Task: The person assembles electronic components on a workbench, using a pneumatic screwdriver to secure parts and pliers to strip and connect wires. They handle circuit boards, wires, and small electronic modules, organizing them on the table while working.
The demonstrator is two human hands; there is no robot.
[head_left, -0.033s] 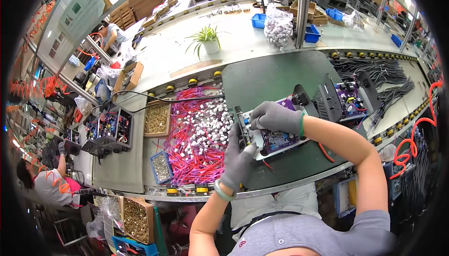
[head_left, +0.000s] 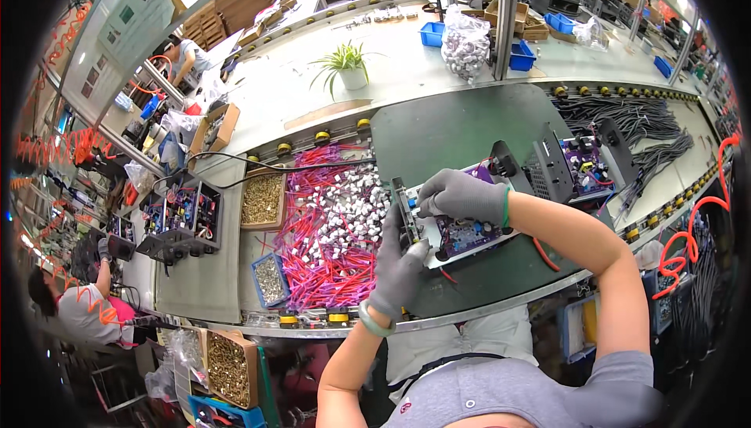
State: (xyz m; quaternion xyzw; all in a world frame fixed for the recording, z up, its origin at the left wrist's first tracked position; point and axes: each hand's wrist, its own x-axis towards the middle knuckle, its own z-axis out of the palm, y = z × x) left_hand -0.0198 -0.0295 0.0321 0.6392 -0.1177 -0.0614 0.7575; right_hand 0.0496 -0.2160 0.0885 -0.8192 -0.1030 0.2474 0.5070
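On the green work mat (head_left: 469,127), an open metal chassis (head_left: 461,254) carries a purple circuit board (head_left: 471,232) with blue and dark parts. My left hand (head_left: 397,267), in a grey glove, grips the chassis at its left end panel (head_left: 406,210), thumb on the near corner and fingers along the panel's outer side. Over the board's left part, my gloved right hand (head_left: 465,196) reaches in with fingers bent and pressed together just inside that panel. Whatever those fingertips hold is hidden. A red wire (head_left: 545,256) sticks out at the near right of the chassis.
Left of the mat lie many red-purple wires with white connectors (head_left: 336,217), beside a screw box (head_left: 264,199) and a blue tray (head_left: 270,280). A second chassis (head_left: 583,163) stands right, near black cables (head_left: 641,123). Another unit (head_left: 181,217) stands left. Co-workers sit farther off.
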